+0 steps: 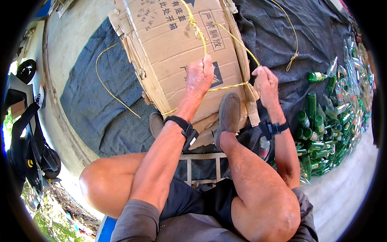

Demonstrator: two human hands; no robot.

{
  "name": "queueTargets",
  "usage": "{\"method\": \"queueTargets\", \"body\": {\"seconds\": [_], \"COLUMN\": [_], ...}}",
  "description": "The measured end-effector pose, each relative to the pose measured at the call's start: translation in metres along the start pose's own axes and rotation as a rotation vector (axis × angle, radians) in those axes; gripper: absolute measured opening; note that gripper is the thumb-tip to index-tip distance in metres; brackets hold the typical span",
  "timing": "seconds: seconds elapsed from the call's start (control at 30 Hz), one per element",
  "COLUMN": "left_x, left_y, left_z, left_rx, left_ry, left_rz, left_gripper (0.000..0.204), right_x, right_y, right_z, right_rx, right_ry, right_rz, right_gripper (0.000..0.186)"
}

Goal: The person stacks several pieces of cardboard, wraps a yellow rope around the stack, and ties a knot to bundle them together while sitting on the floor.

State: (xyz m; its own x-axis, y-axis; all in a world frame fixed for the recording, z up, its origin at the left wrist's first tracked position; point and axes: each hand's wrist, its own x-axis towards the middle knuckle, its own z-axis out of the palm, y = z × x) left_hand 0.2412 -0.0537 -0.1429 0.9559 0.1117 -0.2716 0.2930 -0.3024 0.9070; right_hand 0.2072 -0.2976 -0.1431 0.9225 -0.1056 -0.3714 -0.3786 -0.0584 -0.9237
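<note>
A: ok what's the biggest thing going on around those hands?

B: a black sheet [92,101] on the ground, out past both sides of the left hand [200,76] and right hand [267,86]; on top of it, right under the left hand and reaching well beyond it, is a cardboard bundle [161,60], flattened and layered, with ragged edges; the right hand is just off the bundle's right edge.

A: and that heap of glass?

B: mostly green bottles [318,145], to the right of the right hand and nearer the body; then a pale metal frame [201,155] between the legs, closer in than either hand; the right shoe [230,113] is between the two hands but nearer the body, seemingly on the bundle's near end; the left shoe [156,123] is left of the left hand, part hidden by the forearm.

A: so what are the hands actually doing?

B: both closed into fists, apart from each other; the left grips yellow rope [196,30], which runs away from it to a knot over the cardboard; the right pinches another length, slanting up and left; a third stretch crosses the bundle just below the left fist, passing behind that wrist.
</note>
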Motion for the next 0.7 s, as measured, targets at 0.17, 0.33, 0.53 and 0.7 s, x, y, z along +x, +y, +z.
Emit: {"method": "queueTargets", "body": {"seconds": [0.17, 0.33, 0.53, 0.7], "left_x": [0.003, 0.009, 0.018, 0.017], "left_y": [0.008, 0.02, 0.023, 0.025], "left_z": [0.017, 0.034, 0.038, 0.041], "left_rx": [0.025, -0.112, 0.006, 0.095], "left_ry": [-0.149, -0.305, -0.429, -0.448], "left_rz": [-0.068, -0.094, -0.008, 0.077], "left_gripper": [0.058, 0.05, 0.047, 0.048], "right_x": [-0.022, -0.019, -0.019, -0.015], "right_y": [-0.002, -0.001, -0.005, 0.013], "right_z": [0.04, 0.064, 0.078, 0.076], "right_rx": [-0.314, -0.316, -0.241, -0.223], "right_ry": [-0.06, -0.108, -0.098, -0.07], "right_rz": [-0.25, -0.242, -0.193, -0.201], "right_gripper": [0.024, 0.018, 0.013, 0.011]}}
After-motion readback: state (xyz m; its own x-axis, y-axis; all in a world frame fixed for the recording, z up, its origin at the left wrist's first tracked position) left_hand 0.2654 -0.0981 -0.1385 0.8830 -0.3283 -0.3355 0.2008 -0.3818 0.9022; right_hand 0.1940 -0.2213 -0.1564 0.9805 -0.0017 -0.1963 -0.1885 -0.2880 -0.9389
